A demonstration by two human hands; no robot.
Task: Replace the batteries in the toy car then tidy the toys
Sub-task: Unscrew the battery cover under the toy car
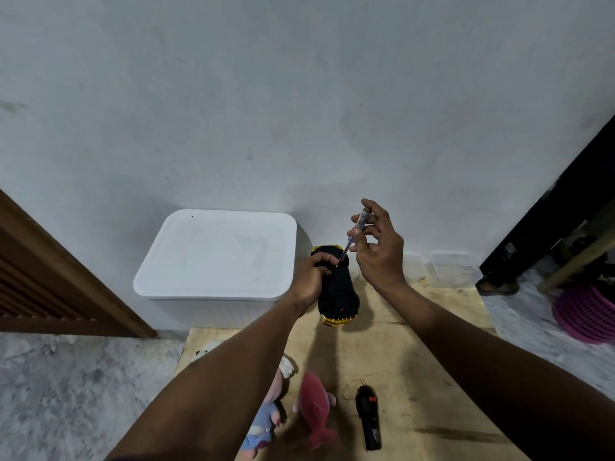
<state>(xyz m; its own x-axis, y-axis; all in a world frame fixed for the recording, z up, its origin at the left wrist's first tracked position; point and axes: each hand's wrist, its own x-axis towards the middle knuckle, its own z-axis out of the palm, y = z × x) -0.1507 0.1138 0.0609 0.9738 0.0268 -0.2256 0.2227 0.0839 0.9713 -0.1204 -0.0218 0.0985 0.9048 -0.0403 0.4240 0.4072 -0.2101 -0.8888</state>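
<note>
A black toy car (339,294) with yellow trim lies upside down on a wooden board (416,344), near the wall. My left hand (311,277) grips its far end and holds it steady. My right hand (374,247) pinches a clear-handled screwdriver (354,236) by its top, tilted, with the tip down on the car's underside next to my left fingers. A black remote control (367,415) lies near the board's front. A pink plush toy (314,409) and a blue-and-pink doll (266,417) lie to its left, partly under my left forearm.
A white lidded storage box (216,257) stands left of the car against the wall. Clear plastic containers (449,267) sit at the wall to the right. A wooden louvred door (50,277) is at left. A purple basket (585,314) and dark furniture are at right.
</note>
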